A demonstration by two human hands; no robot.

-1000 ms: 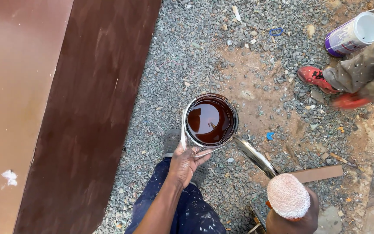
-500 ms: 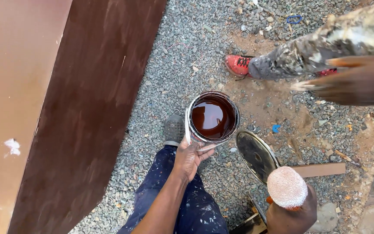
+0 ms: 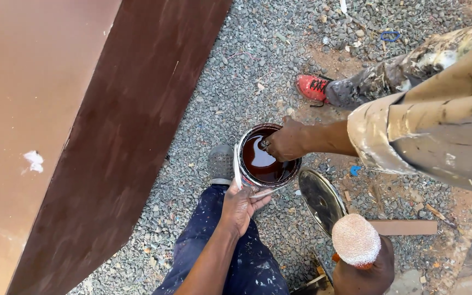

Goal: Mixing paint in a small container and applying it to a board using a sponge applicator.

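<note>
On the gravel (image 3: pixel 236 82) stands one open paint can (image 3: pixel 266 164) of dark brown liquid, just beside one round lid (image 3: pixel 320 199). The left hand (image 3: pixel 241 207) has its fingers closed around the can's near rim. The right hand (image 3: pixel 364 270) grips one pink roller (image 3: pixel 355 239). One co-worker's hand (image 3: pixel 285 141) dips into the can. A brown panel (image 3: pixel 137 136) borders the left; open gravel lies behind.

Right hand (image 3: pixel 364 270) cut off by bottom edge; roller handle hidden in its grip. Co-worker's fingertips (image 3: pixel 264 144) hidden over the paint can (image 3: pixel 266 164); their body runs off right edge.
</note>
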